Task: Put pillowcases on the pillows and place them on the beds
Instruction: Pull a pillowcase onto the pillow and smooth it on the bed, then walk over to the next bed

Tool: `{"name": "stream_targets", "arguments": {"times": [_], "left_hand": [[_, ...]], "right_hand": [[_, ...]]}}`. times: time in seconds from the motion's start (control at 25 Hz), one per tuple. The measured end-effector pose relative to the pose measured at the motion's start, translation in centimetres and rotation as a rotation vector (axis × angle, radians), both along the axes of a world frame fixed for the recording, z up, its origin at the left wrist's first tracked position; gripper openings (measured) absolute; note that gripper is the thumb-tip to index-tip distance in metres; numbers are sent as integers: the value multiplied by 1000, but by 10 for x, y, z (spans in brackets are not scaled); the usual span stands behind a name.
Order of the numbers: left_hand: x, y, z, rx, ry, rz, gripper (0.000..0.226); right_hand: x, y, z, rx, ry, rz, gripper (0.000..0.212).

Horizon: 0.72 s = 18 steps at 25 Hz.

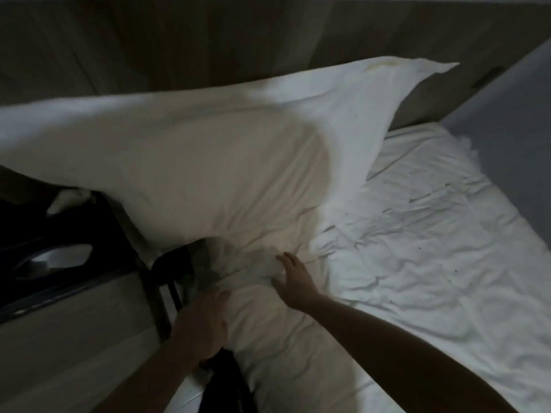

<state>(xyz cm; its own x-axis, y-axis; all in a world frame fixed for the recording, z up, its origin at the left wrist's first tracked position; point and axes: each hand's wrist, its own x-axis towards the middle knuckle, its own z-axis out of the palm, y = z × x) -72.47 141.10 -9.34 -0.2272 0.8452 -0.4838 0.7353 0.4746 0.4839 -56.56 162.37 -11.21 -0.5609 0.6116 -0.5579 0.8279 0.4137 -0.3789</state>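
Your pillow (226, 150) lies cased on the bed (432, 248), its long axis running from nine o'clock to two o'clock, with one corner pointing up at two o'clock toward the headboard (208, 46). The open end of the pillowcase (253, 263) bunches at six o'clock. Your right hand (293, 277) rests spread on that bunched cloth; your left hand (202, 320) is blurred, its grip loosely curved on the white edge, though whether it pinches anything I cannot tell. You seem to be finishing the casing; next, tuck the loose end and square the pillow against the headboard.
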Motion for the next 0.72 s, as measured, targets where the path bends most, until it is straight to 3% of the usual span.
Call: {"name": "stream_targets", "arguments": {"times": [0.08,0.16,0.32,0.52,0.72], "left_hand": [[-12,-15,58,-38,20,23,54],[-16,-32,114,-76,-73,43,58],[-12,-67,216,-14,-216,41,42],[28,-106,290,183,-213,-40,47],[69,-156,337,216,-397,-122,36]], "right_hand": [[6,-37,55,-84,125,-103,65],[20,-69,112,-143,249,-234,59],[63,-127,215,-216,386,-452,48],[121,-219,309,-238,537,-670,41],[185,-346,368,-235,646,-938,36]]}}
